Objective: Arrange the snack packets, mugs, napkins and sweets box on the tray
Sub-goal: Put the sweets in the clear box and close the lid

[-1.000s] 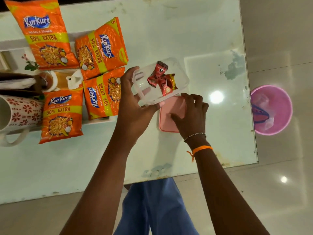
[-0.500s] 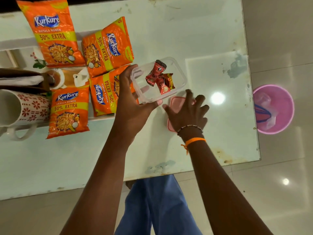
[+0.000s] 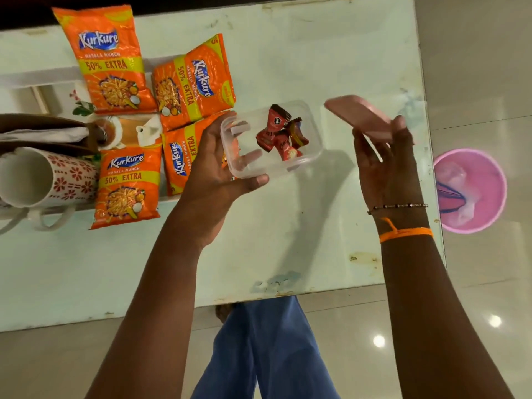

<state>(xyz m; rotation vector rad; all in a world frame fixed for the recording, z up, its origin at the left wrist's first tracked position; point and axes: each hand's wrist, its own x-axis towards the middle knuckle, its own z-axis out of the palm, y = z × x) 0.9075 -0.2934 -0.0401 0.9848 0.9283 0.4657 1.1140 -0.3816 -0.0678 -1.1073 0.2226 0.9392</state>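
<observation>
Above the table (image 3: 288, 240): left hand (image 3: 213, 180) gripping clear sweets box (image 3: 305, 156), lidless, wrapped sweets (image 3: 277, 132) inside. Right hand (image 3: 385, 168) pinching pink lid (image 3: 359, 116), tilted, apart from box.

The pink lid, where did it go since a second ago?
The right hand picked the pink lid up off the table and now holds it tilted beside the sweets box. The left hand still holds the box; the snack packets stayed put.
</observation>
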